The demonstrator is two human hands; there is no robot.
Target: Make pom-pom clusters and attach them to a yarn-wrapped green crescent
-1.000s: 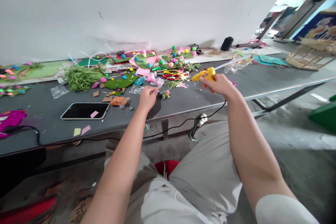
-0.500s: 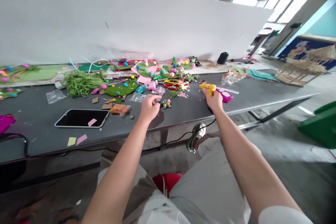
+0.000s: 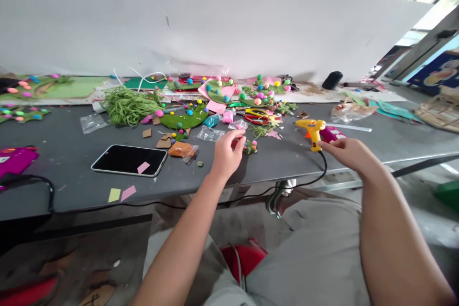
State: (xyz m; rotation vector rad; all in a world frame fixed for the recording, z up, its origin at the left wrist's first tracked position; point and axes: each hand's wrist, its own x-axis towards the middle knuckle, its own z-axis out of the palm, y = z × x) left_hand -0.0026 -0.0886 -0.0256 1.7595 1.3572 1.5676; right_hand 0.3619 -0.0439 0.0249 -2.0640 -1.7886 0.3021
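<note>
My right hand (image 3: 346, 153) is beside the yellow glue gun (image 3: 312, 131), its fingers stretched out with the tips at the lower handle, not wrapped round it. The gun stands on the dark table, nozzle pointing left, its black cord hanging from the handle. My left hand (image 3: 229, 150) is over the table near the middle, thumb and fingers drawn together. Whatever may be between those fingertips is too small to make out. Just past them lies a small green cluster with coloured pompoms (image 3: 251, 147), partly hidden by the hand.
A phone (image 3: 129, 160) lies at left, near an orange packet (image 3: 182, 149). Green yarn (image 3: 129, 105), a green felt piece (image 3: 184, 118) and red-handled scissors (image 3: 257, 116) sit farther back. A magenta object (image 3: 332, 133) lies behind my right hand. The cord runs along the table's front edge.
My right hand has let go of the glue gun's body and drawn back to the right, leaving the gun standing. The view has swung, shifting the table's things across it. My left hand stays by the pompom cluster.
</note>
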